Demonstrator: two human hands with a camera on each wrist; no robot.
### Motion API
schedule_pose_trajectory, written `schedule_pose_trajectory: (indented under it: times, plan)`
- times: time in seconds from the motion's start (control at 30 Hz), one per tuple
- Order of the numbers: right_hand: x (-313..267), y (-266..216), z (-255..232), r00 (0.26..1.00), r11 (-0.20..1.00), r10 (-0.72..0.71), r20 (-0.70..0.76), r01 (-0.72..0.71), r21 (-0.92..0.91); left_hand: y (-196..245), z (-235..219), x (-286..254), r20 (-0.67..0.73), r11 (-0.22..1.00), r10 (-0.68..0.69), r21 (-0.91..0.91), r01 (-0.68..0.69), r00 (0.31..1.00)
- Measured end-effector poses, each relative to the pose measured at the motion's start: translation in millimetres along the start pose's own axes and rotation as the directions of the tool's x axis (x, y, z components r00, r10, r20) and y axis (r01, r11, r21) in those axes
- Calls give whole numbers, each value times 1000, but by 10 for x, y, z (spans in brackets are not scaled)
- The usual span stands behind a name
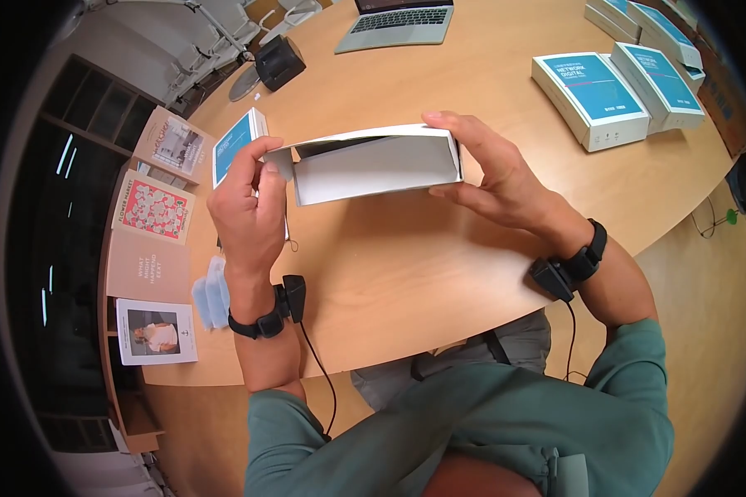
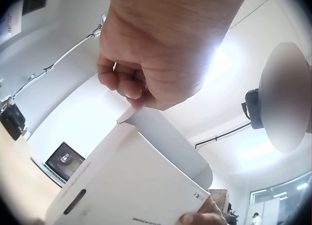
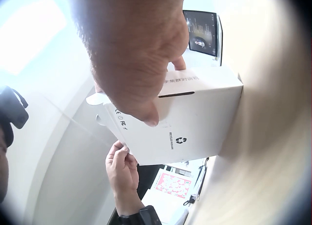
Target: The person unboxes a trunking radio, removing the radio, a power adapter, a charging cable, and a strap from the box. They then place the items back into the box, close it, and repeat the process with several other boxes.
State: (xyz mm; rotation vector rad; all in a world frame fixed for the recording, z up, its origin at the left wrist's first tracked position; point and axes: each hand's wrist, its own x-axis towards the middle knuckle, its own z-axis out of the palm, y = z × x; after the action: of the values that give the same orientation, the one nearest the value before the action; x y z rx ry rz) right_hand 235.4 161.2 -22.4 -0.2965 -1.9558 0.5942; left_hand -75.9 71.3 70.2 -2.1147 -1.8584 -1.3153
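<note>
A white cardboard box (image 1: 375, 178) is held up over the table, its open side toward the head camera. At its left end my left hand (image 1: 247, 207) pinches a small side flap (image 1: 281, 160) between thumb and curled fingers. My right hand (image 1: 506, 178) grips the box's right end, fingers on the top edge and thumb low. In the left wrist view, the flap (image 2: 142, 118) stands out below the left fingertips. The right wrist view shows the box's printed face (image 3: 183, 130) with a dark slot and a recycling mark, the right thumb lying against it.
Blue-and-white boxes (image 1: 597, 95) stand at the table's right, and another blue-labelled box (image 1: 239, 147) is behind my left hand. A laptop (image 1: 396, 25) sits at the far edge near a black device (image 1: 279, 63). Books (image 1: 153, 207) and a light-blue mask (image 1: 213, 294) lie at the left.
</note>
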Motion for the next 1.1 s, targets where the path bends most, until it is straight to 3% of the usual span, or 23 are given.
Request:
schedule_pose_trajectory:
  times: [0.27, 0.37, 0.47, 0.53, 0.67, 0.73, 0.77, 0.83, 0.93, 1.1]
  plan:
    - [-31, 48, -36, 995, 991, 87, 40, -90, 98, 49, -2, -25, 2, 999, -14, -47, 14, 1000]
    - [-24, 70, -44, 993, 985, 117, 24, -119, 122, -1, 58, 12, 60, 997, 63, 29, -65, 996]
    - [-26, 81, -68, 992, 982, 126, 15, -127, 138, -52, 138, 30, 80, 993, 25, -118, -16, 996]
    - [-16, 74, -88, 994, 986, 104, 24, -106, 128, -118, 77, 58, 321, 933, -92, -302, 194, 943]
    - [-18, 30, -78, 994, 989, 106, 14, -106, 103, -92, 33, 48, 283, 842, -77, -495, 214, 956]
    - [-14, 21, -73, 995, 990, 100, 6, -101, 103, -108, -74, 58, 336, 973, -50, -196, 122, 941]
    - [-10, 22, -75, 996, 992, 85, 11, -86, 95, -86, -77, 36, 334, 973, -52, -196, 123, 941]
    - [-8, 29, -74, 997, 994, 69, 17, -70, 87, 70, -52, 20, 209, 994, 92, 40, -103, 974]
    - [-20, 32, -70, 996, 990, 85, 33, -88, 107, 95, -34, 18, 136, 966, 205, 130, -223, 969]
    - [12, -21, -100, 991, 984, 122, 58, -129, 120, 136, -23, 7, 126, 983, 141, 99, -154, 982]
